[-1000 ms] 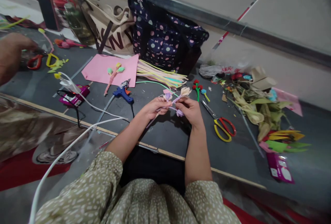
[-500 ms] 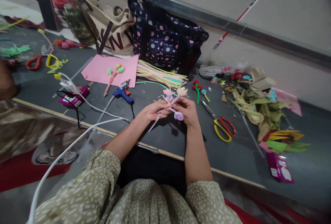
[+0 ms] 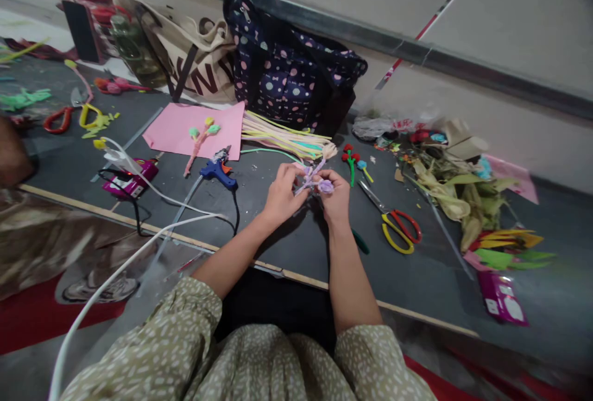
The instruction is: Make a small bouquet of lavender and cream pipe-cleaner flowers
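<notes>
Both my hands meet over the dark mat [image 3: 287, 246], pinched on a small pipe-cleaner flower sprig [image 3: 319, 172] with pale purple and cream buds. My left hand [image 3: 281, 193] grips its stem from the left with fingers curled. On the right, my right hand [image 3: 336, 194] closes on a purple bud at the sprig's side. The sprig's cream tip points up and away from me. A bundle of pastel pipe cleaners [image 3: 282, 134] lies just beyond my hands.
A blue glue gun [image 3: 217, 169] lies left of my hands, red-and-yellow scissors [image 3: 398, 228] to the right. Pink paper [image 3: 197, 129] carries a finished sprig. Two bags [image 3: 287, 73] stand behind. Dried husks and scraps [image 3: 458, 197] pile at right. Another person's arm [image 3: 12, 154] shows far left.
My hands have moved forward and closer together, turning the sprig more upright. The other person's hand at far left has pulled back toward the frame edge.
</notes>
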Available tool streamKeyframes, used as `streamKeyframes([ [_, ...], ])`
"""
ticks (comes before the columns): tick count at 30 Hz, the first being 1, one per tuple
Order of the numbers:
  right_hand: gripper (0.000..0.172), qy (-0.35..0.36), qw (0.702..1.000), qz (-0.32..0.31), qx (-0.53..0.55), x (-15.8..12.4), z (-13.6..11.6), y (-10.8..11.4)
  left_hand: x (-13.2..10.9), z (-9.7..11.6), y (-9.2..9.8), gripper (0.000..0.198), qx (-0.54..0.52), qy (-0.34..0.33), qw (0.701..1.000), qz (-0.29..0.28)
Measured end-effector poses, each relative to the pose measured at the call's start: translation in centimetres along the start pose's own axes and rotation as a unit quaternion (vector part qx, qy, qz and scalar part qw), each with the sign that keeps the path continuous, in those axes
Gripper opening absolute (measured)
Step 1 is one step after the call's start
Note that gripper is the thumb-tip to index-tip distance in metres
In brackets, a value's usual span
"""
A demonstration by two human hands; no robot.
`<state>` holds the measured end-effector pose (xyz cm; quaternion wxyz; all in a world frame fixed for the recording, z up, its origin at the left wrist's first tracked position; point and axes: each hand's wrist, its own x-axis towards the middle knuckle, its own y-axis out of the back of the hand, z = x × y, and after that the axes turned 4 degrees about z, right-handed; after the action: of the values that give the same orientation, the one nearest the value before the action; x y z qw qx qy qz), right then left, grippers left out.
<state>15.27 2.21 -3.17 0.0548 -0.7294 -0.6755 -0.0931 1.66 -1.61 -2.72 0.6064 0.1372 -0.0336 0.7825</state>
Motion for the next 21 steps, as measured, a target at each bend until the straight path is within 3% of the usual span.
streamKeyframes([
  [5,0.021,0.009,1.000,-0.017,0.001,-0.4,-0.4,-0.5,0.0,0.0,0.1,0.002,-0.025,-0.015,0.999,0.022],
  [8,0.020,0.013,1.000,-0.025,0.013,-0.5,-0.5,-0.6,0.4,-0.5,0.1,0.012,-0.064,0.005,0.997,0.032],
  [16,0.018,0.082,0.994,-0.048,-0.055,-0.3,-0.9,0.1,0.9,-0.9,0.4,0.028,-0.236,0.137,0.960,-0.057],
  [21,0.016,0.114,0.986,-0.064,-0.104,-0.2,-1.6,0.8,1.2,-0.3,0.7,0.028,-0.290,0.175,0.936,-0.091],
])
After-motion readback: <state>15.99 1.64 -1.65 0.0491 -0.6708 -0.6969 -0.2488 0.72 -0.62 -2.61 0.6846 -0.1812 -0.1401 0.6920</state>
